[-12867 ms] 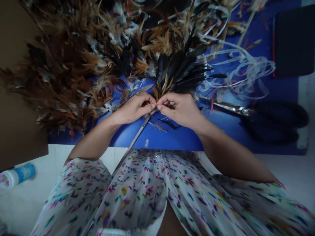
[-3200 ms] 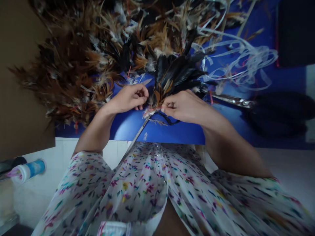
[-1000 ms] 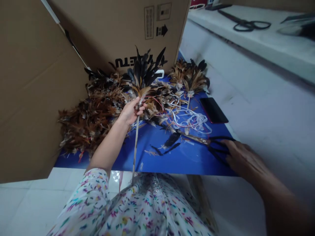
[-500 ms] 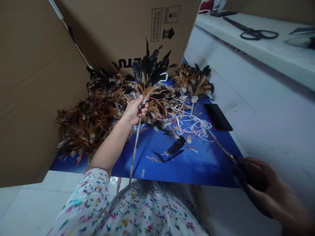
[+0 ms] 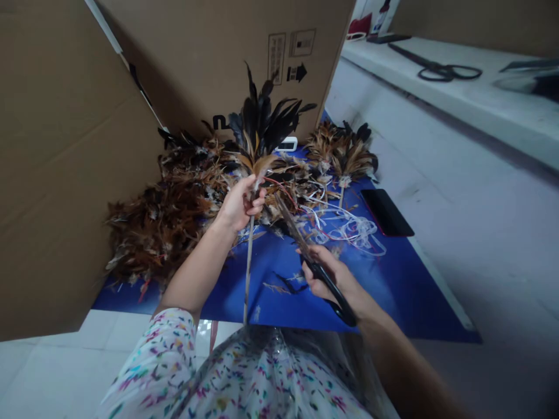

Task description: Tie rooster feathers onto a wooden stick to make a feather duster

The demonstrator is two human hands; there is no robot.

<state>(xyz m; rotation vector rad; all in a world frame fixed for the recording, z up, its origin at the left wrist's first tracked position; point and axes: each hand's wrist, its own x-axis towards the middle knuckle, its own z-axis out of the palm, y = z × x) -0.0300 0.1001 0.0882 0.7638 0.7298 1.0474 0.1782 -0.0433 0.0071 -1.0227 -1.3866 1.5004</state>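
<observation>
Head view: saw the left grip [image 5: 241,203] closed around the base of a feather bunch [image 5: 259,125], black at top and brown at bottom, raised above the middle of the blue surface [image 5: 419,302]. Saw a thin stick [image 5: 248,262] coming out below the same grip and running down to the near edge of the surface, close to the printed clothing [image 5: 266,378]. Found the right grip [image 5: 327,276] wrapped around the black handles of the scissors [image 5: 293,226], with the blades directed to the far left and the tip near the left grip and a red thread [image 5: 282,186]. Could not tell the blades to be joined or slightly apart, nor any touch between tip and thread.

Noticed on the surface, at left and toward the far side, a big heap of brown feathers [image 5: 161,212], and at far right some leaning feather bundles [image 5: 345,151]. Saw between these bundles and the right grip a tangle of white ribbon [image 5: 360,230], with a dark flat device [image 5: 387,212] just to the right. Observed a few black feathers [image 5: 292,285] lying near, just left of the right grip. Noted cardboard [image 5: 205,52] standing at left and far sides, and a second pair of scissors [image 5: 419,60] on a ledge [image 5: 463,99] at far right.
</observation>
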